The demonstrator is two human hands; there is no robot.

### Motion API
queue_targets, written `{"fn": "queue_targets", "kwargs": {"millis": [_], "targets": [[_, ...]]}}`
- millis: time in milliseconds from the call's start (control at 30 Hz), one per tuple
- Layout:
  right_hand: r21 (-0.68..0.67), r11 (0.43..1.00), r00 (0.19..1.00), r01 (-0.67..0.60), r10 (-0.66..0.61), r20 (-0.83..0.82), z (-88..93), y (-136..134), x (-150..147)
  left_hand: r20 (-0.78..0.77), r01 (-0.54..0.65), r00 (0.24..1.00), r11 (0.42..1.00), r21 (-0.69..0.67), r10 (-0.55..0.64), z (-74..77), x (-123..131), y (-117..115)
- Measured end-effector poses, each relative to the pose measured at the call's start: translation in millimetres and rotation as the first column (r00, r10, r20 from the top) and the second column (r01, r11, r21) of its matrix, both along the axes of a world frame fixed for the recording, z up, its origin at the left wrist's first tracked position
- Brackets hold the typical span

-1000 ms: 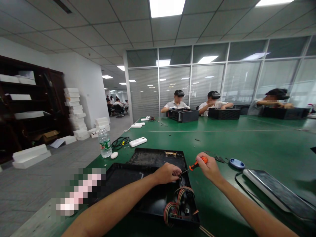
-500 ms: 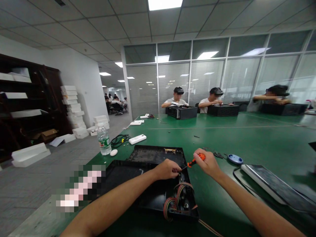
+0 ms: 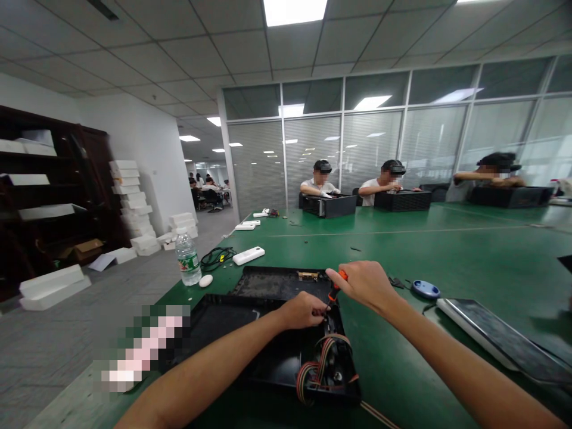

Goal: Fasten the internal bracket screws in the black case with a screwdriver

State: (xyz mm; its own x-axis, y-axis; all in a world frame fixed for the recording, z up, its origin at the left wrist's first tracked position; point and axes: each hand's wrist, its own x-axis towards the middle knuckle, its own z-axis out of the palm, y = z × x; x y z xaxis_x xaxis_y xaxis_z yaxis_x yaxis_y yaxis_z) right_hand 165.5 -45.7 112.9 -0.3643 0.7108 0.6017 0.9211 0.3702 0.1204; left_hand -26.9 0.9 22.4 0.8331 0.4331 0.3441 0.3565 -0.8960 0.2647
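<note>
My right hand [image 3: 364, 283] is wrapped round the orange-and-black handle of a screwdriver [image 3: 333, 293], which slants steeply down. Its tip reaches the inner right side of a black casing [image 3: 274, 357]. Fingers pinched together, my left hand [image 3: 306, 308] is right by the tip; whatever is between them, if anything, is hidden. Nearer to me, a loop of coloured ribbon wires [image 3: 324, 357] lies in the casing's right end. Behind it, a flat black panel [image 3: 268, 282] carries a small brass-coloured part [image 3: 308, 276].
Left on the green table [image 3: 447, 256] are a water bottle [image 3: 187, 262], a black cable [image 3: 217, 257] and a white power-bank-like block [image 3: 249, 255]. To the right lie a blue round dish [image 3: 426, 289] and a silver-edged device [image 3: 496, 336]. Co-workers sit across with black cases [image 3: 330, 206].
My right hand has shifted left and tipped the screwdriver from a low slant to a steeper one. The left hand stays nearly in place by the tip.
</note>
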Motion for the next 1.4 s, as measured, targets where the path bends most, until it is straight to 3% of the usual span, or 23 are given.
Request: {"fn": "queue_targets", "kwargs": {"millis": [200, 333, 467, 567, 633, 733, 867, 1000, 1100, 1167, 1400], "targets": [[-0.129, 0.979, 0.960, -0.160, 0.185, 0.211, 20.7, -5, -8, 0.034, -0.012, 0.999, 0.999, -0.041, 0.013, 1.3, 0, -3], [-0.150, 0.988, 0.960, -0.032, 0.072, 0.270, 26.7, -11, -11, 0.052, -0.019, 0.998, 0.996, -0.082, 0.023, -0.4, -3, -3], [-0.266, 0.960, 0.956, -0.083, 0.152, 0.251, 32.5, -15, -10, 0.067, -0.016, 0.997, 0.993, -0.118, 0.024, -0.5, -4, -4], [-0.301, 0.954, 0.958, 0.010, 0.077, 0.276, 35.2, -15, -7, 0.064, -0.037, 0.997, 0.990, -0.138, 0.046, 0.9, -3, -5], [-0.311, 0.950, 0.965, 0.016, 0.066, 0.254, 36.0, -14, -6, 0.056, -0.046, 0.997, 0.989, -0.142, 0.055, 1.5, -3, -5], [-0.374, 0.923, 0.958, -0.093, 0.186, 0.219, 36.4, -13, -5, 0.050, -0.041, 0.998, 0.989, -0.146, 0.048, 1.0, -3, -5], [-0.366, 0.930, 0.962, -0.036, 0.132, 0.240, 35.7, -14, -5, 0.067, -0.035, 0.997, 0.987, -0.155, 0.046, -1.5, -5, -4], [-0.392, 0.904, 0.951, -0.169, 0.254, 0.178, 33.2, -16, -3, 0.078, -0.028, 0.996, 0.987, -0.161, 0.041, -3.1, -5, -3], [-0.345, 0.936, 0.966, -0.077, 0.155, 0.206, 30.4, -15, -1, 0.075, -0.038, 0.996, 0.985, -0.169, 0.052, -3.0, -5, -4], [-0.349, 0.934, 0.973, -0.080, 0.149, 0.175, 28.5, -14, 0, 0.074, -0.043, 0.996, 0.984, -0.175, 0.056, -2.7, -6, -4], [-0.511, 0.808, 0.938, -0.293, 0.347, 0.010, 31.1, -19, 15, 0.105, -0.015, 0.994, 0.978, -0.207, 0.037, -4.3, -9, -1]]}}
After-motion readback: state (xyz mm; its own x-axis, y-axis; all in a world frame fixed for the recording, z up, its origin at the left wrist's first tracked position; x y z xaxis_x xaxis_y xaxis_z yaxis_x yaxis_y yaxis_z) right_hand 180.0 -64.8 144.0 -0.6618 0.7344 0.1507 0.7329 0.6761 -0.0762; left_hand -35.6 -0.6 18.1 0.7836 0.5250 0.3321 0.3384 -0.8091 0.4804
